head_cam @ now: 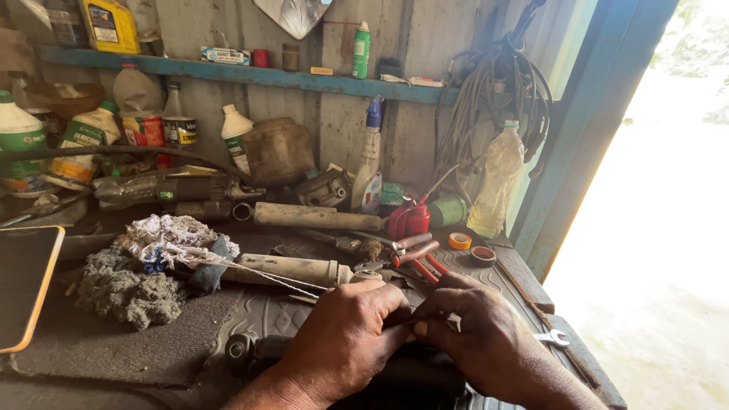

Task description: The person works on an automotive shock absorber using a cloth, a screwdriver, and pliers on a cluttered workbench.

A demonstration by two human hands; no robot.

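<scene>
My left hand (345, 334) and my right hand (478, 330) meet at the near edge of a cluttered workbench (114, 349). Both close around a dark cylindrical part (250, 351) that lies across the bench in front of me; most of it is hidden under the hands. The fingertips pinch together at the middle, where a thin dark piece shows between them. A metal tip sticks out by my right thumb. A small open-end spanner (553, 339) lies just right of my right hand.
Behind the hands lie a cream cylinder (292, 269), red-handled pliers (414, 254), tape rolls (459, 241) and a heap of rags (152, 266). Bottles, a red oil can (410, 219) and a plastic bottle (495, 181) stand at the back. A tablet (23, 281) lies left. Doorway at right.
</scene>
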